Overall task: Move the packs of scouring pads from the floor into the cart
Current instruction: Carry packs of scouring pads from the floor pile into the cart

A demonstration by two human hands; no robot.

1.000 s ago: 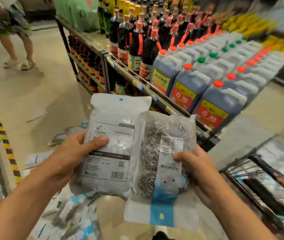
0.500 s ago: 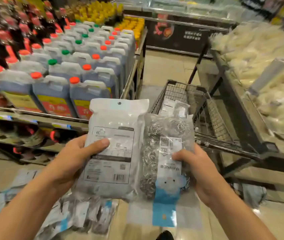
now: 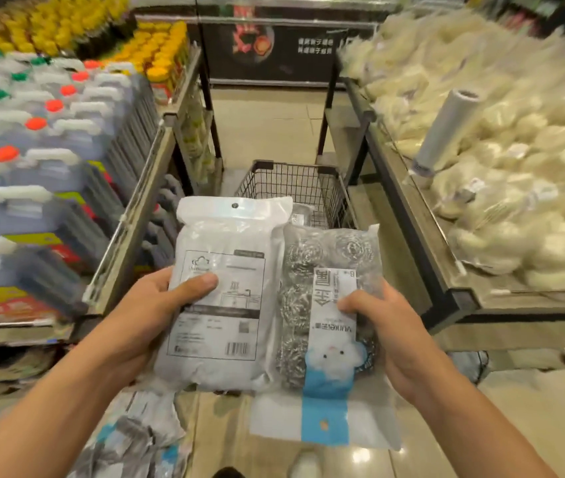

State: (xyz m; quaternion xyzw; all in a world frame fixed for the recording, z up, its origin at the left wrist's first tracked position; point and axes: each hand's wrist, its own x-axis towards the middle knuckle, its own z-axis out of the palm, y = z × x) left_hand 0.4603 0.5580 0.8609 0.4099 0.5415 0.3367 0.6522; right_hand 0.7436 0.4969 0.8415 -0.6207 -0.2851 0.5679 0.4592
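Observation:
My left hand (image 3: pixel 143 315) grips a grey-white pack of scouring pads (image 3: pixel 225 257) with a printed label facing me, thumb on its front. My right hand (image 3: pixel 384 326) grips a clear pack of steel-wool scouring pads (image 3: pixel 308 301) with a white and blue card, held upside down. Both packs are side by side at chest height, just in front of the black wire cart (image 3: pixel 291 182). Inside the cart another pack (image 3: pixel 301 213) shows above the held ones. More packs (image 3: pixel 129 439) lie on the floor at lower left.
A shelf of jugs with red and green caps (image 3: pixel 50 139) runs along the left. On the right stands a bin of pale bagged goods (image 3: pixel 501 174) with a roll of plastic bags (image 3: pixel 446 129). Tiled floor (image 3: pixel 267 125) lies beyond the cart.
The view has swung right from the bottle shelf to face the cart, now centred ahead. Both hands keep the same hold on the two packs.

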